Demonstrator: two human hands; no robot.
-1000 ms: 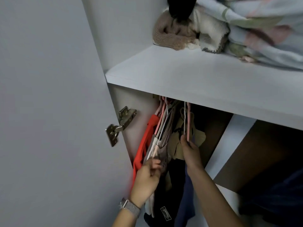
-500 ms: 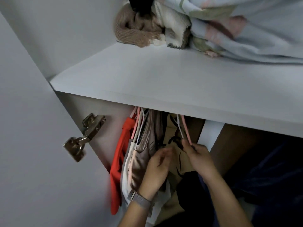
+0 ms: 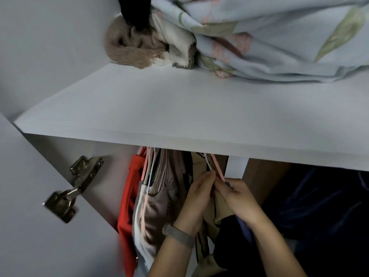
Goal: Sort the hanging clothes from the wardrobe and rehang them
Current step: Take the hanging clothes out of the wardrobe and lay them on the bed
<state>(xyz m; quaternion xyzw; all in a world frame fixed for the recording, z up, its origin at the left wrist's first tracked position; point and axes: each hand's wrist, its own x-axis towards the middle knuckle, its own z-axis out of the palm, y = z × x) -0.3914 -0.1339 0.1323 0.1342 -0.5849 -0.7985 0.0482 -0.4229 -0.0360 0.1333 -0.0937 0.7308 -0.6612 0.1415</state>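
1. Under the shelf edge, your two hands meet at the hanger necks: your left hand (image 3: 196,193) pinches the white hanger (image 3: 207,163) with its fingertips, and your right hand (image 3: 236,196) is curled round the pink hanger (image 3: 216,166), which seems meant to part two hangers that sit touching.
2. Just below your hands hangs the tan garment (image 3: 219,204), with a dark garment (image 3: 227,236) near it; gripping high at the necks probably lets the cloth fall free while you choose one to lift off.
3. To the left, the remaining hanging clothes (image 3: 159,196) are bunched tight against the wardrobe's side, the red garment (image 3: 127,206) farthest left, leaving a gap where you work.
4. The rail itself is hidden behind the shelf (image 3: 179,116), so you are working by feel at the hooks.
5. Farther out, the open door's hinge (image 3: 69,188) sits at left, and folded bedding (image 3: 269,37) and a brown knit (image 3: 129,47) lie on the shelf, apart from the sorting.
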